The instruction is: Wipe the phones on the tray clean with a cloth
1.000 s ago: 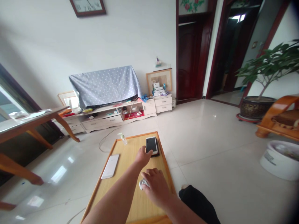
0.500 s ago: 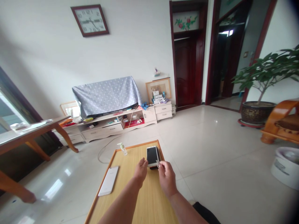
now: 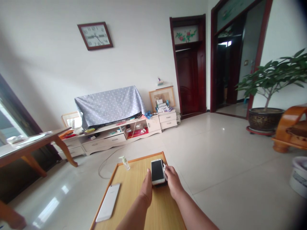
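Observation:
A white smartphone [image 3: 157, 172] with a dark screen lies on a black pad [image 3: 159, 185] near the far end of a light wooden board [image 3: 139, 158]. My left hand [image 3: 146, 187] presses against the phone's lower left edge, and its fingers are partly hidden. At the right edge, my right hand [image 3: 173, 182] pinches a small white cloth [image 3: 164, 170] against the phone. A second white phone [image 3: 108, 202] lies on the board's near left side. Beyond the board's far left corner stands a small pump bottle [image 3: 124, 163].
A thin cable [image 3: 102, 169] curves across the tiled floor beyond the board. Further off stand a low white cabinet [image 3: 105, 139], a wooden table [image 3: 28, 140] at left, a potted plant [image 3: 265, 123], a wooden chair [image 3: 289, 134] and a white tub [image 3: 298, 177] at right.
The view has tilted toward level. My hands have come closer together, with the left now at the phone's left edge and the right pressing the white cloth to its right edge.

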A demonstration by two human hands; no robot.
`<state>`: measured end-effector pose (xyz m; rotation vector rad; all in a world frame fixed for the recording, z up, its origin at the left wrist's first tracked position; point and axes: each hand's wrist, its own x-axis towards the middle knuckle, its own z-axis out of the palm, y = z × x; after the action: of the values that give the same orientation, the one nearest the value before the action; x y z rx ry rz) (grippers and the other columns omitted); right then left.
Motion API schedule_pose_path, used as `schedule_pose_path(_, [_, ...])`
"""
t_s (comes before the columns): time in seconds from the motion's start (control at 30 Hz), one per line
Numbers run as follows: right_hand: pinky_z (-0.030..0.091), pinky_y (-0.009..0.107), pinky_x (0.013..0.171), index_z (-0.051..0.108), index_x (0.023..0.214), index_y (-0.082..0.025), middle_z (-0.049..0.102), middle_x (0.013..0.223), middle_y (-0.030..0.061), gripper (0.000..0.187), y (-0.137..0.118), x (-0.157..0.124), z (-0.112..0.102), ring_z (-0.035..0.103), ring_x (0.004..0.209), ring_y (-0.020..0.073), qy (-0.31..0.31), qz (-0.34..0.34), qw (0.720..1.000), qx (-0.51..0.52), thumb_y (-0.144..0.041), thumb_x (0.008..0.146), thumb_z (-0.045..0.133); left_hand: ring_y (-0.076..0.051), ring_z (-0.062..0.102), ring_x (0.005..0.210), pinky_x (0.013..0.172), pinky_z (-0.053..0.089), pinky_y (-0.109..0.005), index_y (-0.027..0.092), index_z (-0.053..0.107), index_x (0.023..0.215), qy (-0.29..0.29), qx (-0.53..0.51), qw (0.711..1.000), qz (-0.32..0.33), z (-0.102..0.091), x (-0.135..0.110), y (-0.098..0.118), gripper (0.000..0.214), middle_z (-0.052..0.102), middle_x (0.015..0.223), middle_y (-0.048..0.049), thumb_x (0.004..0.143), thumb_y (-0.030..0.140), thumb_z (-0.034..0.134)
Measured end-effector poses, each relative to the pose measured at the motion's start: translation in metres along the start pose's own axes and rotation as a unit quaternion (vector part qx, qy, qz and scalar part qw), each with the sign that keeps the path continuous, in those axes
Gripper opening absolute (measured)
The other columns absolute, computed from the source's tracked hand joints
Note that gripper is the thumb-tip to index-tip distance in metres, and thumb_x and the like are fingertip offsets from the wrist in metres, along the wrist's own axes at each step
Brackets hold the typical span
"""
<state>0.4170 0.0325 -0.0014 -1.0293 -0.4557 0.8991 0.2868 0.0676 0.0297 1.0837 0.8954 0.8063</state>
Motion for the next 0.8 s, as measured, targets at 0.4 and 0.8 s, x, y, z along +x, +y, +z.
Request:
schedule_pose_path(0.4, [0.043, 0.030, 0.070, 0.063, 0.088, -0.022, 0.067, 0.082, 0.0012, 0.033, 0.015, 0.029, 0.013, 0.058, 0.079, 0.0197, -0.002, 0.018, 1.000, -0.023, -0.053, 0.075, 0.070, -0.030, 0.053, 0.134, 0.123, 0.026, -0.046, 0.021, 0.065, 0.131, -0.031, -0.039, 0.999, -0.007, 0.001, 0.030, -0.002, 0.077, 0.067, 0.133, -0.0090, 0.087, 0.080, 0.042])
schedule_pose_path(0.8, [0.044, 0.030, 0.063, 0.061, 0.082, -0.024, 0.066, 0.072, -0.0002, 0.028, 0.012, 0.035, 0.023, 0.060, 0.070, 0.0200, 0.042, 0.008, 0.997, -0.071, -0.051, 0.075, 0.065, -0.029, 0.063, 0.122, 0.115, 0.038, -0.042, 0.018, 0.066, 0.128, -0.026, -0.015, 0.999, -0.027, 0.006, 0.042, 0.000, 0.088, 0.070, 0.127, -0.0106, 0.083, 0.087, 0.036])
